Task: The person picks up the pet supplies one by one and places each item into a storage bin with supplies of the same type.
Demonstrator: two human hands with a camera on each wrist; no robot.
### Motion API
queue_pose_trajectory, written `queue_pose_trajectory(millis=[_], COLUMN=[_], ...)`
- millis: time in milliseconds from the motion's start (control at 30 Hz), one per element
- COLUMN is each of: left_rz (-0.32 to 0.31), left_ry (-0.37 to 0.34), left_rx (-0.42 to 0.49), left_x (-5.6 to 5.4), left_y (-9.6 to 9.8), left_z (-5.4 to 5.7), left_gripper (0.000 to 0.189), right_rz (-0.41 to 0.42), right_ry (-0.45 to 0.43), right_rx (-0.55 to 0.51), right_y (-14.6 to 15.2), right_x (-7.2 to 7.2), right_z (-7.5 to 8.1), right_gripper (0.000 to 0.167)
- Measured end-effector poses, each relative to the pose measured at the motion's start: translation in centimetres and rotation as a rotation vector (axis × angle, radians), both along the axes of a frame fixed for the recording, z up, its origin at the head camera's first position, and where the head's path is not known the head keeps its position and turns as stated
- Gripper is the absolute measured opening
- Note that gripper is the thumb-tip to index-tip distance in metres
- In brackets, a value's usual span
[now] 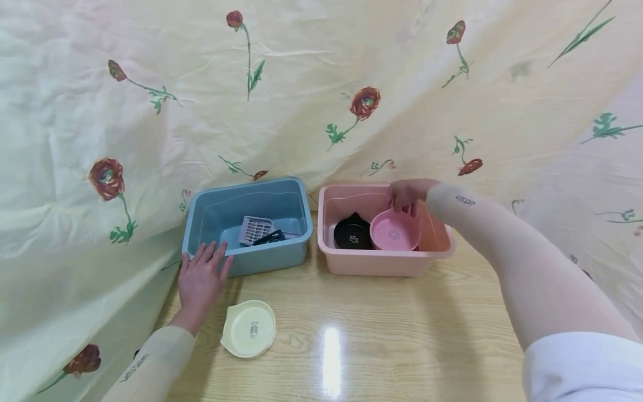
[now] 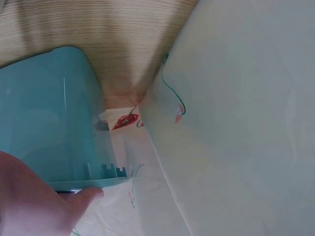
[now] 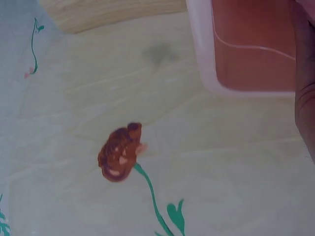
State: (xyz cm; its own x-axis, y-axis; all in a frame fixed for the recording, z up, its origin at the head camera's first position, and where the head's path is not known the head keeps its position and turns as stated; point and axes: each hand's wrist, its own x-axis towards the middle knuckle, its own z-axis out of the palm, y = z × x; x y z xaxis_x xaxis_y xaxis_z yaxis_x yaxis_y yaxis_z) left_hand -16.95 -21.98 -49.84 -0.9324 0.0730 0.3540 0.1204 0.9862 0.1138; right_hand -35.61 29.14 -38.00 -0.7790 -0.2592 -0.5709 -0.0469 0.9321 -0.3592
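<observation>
A pink bowl (image 1: 394,231) with a paw print sits tilted in the pink bin (image 1: 387,263). My right hand (image 1: 407,194) reaches over that bin and pinches the bowl's far edge, its fingertips partly hidden. Beside it in the bin lies a black bowl (image 1: 351,233), also marked with a paw. My left hand (image 1: 202,279) rests on the front rim of the blue bin (image 1: 266,261) with fingers spread. In the left wrist view, its thumb (image 2: 88,196) lies along the rim. A cream bowl (image 1: 249,329) with a fish print stands on the table in front.
Inside the blue bin are a grey slotted litter scoop (image 1: 255,230) and a black tool (image 1: 269,238). The bins stand side by side on a wood-grain table (image 1: 382,329). Behind and to the left hangs a flowered cloth (image 1: 301,72).
</observation>
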Motion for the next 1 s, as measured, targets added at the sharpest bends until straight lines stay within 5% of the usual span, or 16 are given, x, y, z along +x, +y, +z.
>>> queue_pose_trajectory(millis=[267,400,667,733,1000], left_rz=[-0.009,-0.005,-0.003,-0.002,0.006], left_ry=[-0.002,0.007,-0.01,-0.008,-0.021], left_rx=[0.007,0.009,0.012,0.014,0.017], left_x=[-0.1,-0.2,-0.1,-0.1,0.0], left_y=[0.1,0.0,0.0,0.0,0.0], left_z=[-0.2,-0.3,-0.3,-0.2,0.1], left_gripper=[0.049,0.049,0.049,0.049,0.05], right_rz=[-0.233,-0.329,-0.527,-0.531,-0.32], right_ry=[0.168,0.196,0.231,0.266,0.325], right_rx=[-0.169,-0.243,-0.386,-0.388,-0.234], right_y=[-1.5,-2.2,-2.5,-2.4,-1.7], right_x=[4.5,5.5,6.9,6.9,5.5], right_z=[1.2,1.1,0.9,1.0,1.7], right_gripper=[0.067,0.086,0.098,0.101,0.094])
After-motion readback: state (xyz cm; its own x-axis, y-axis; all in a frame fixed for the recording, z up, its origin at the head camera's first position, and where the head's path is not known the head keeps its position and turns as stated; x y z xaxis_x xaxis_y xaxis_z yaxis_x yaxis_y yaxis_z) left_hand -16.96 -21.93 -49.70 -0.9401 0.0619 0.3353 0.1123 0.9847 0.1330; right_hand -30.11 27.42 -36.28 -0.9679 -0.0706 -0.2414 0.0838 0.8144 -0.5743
